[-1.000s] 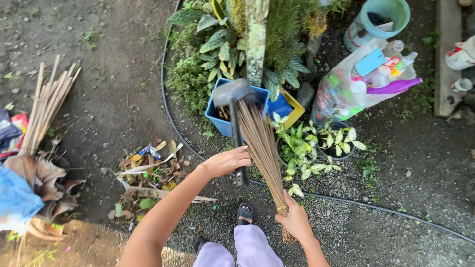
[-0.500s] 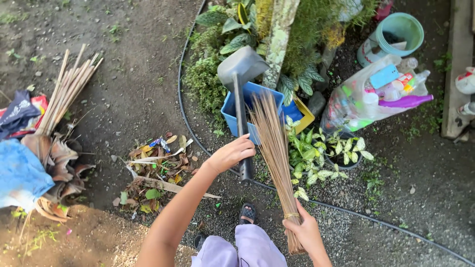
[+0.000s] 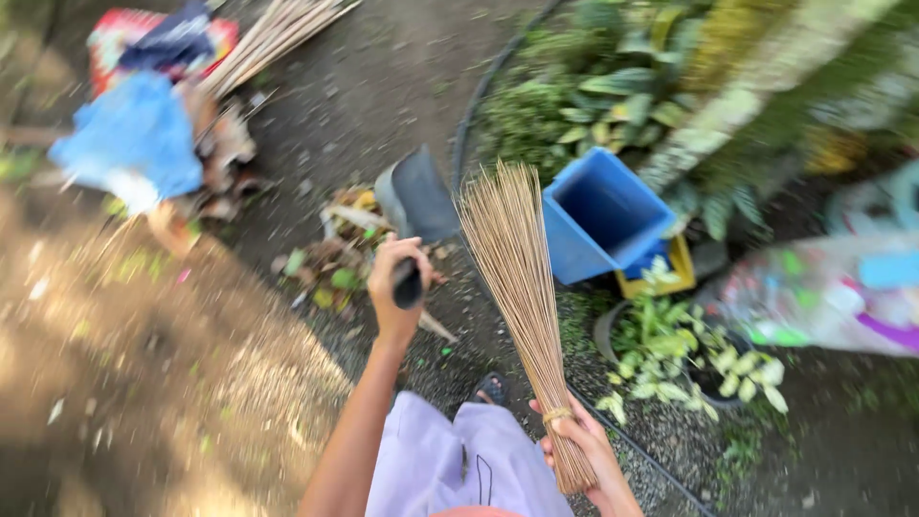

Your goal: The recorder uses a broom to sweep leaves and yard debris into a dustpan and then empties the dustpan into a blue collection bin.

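Stick broom [image 3: 517,306] stands nearly upright in the right hand [image 3: 579,450], whose fingers are wrapped tight around the bound end low in the view, bristles fanning upward. Left hand [image 3: 394,287] is closed round the dark handle of a grey dustpan [image 3: 416,196], its scoop tilted over a pile of leaf litter [image 3: 330,258] on the dirt ground. Just right of the broom sits a blue bin [image 3: 598,215] beside green plants [image 3: 699,359]
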